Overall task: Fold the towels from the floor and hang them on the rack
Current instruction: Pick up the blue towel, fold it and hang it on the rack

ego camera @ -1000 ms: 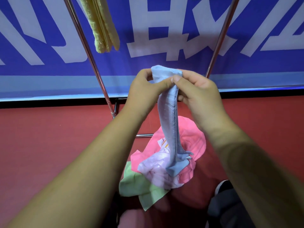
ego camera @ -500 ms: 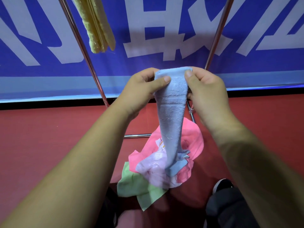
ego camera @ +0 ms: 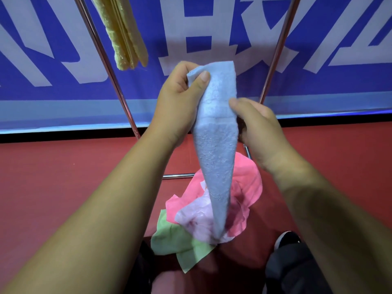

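Right hand lower than before — both grips tight on the blue towel, left hand at its top

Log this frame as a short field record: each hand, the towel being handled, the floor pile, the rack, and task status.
left hand: pinches the top corner of the blue towel, thumb in front
right hand: grips the towel's right edge, lower down
blue towel: held up, hanging in a narrowing strip in front of the pile
floor pile: pink towel, pale towel, green towel, crumpled on the red floor
rack: yellow towel hangs folded; its bar is out of view
status: blue towel not yet hung
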Action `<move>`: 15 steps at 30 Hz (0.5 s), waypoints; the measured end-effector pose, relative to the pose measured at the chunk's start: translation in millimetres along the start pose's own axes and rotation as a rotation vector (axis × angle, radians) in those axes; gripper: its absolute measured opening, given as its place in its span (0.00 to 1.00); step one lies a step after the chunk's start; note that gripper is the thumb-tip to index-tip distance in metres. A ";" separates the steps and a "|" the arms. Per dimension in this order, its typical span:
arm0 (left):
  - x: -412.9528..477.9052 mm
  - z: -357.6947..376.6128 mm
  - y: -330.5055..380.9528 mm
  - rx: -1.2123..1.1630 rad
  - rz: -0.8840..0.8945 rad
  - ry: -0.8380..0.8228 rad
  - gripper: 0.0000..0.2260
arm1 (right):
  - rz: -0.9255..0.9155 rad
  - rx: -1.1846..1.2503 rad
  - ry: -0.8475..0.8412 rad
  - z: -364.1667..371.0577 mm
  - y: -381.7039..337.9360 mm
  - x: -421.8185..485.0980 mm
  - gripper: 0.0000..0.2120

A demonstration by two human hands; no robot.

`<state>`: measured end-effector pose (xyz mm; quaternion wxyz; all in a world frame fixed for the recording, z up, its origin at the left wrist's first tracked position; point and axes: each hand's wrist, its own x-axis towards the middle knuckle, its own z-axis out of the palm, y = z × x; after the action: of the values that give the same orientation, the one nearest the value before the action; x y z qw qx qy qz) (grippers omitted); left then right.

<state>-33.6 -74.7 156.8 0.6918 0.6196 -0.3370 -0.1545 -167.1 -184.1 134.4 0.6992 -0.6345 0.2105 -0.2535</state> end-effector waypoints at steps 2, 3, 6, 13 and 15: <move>2.8 -6.3 1.0 -0.046 -0.054 0.064 0.05 | 0.018 0.026 -0.071 1.7 0.8 -2.7 0.10; 3.8 -8.8 0.7 -0.081 -0.099 0.090 0.06 | 0.020 0.029 -0.106 3.5 0.3 -5.1 0.10; 5.6 -14.9 -2.3 -0.244 -0.258 0.135 0.13 | 0.032 0.002 -0.107 10.8 -0.7 -8.4 0.07; 1.0 -20.5 -31.7 -0.371 -0.856 -0.290 0.45 | -0.033 -0.383 0.309 3.7 15.1 10.4 0.09; -10.2 -12.6 -35.3 -0.118 -0.919 -0.412 0.35 | 0.016 -0.534 0.368 -5.9 24.2 16.2 0.09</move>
<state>-25.5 -65.3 120.0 0.5054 0.6204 -0.1496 -0.5808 -156.0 -197.2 110.2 0.4603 -0.7371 0.3976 -0.2944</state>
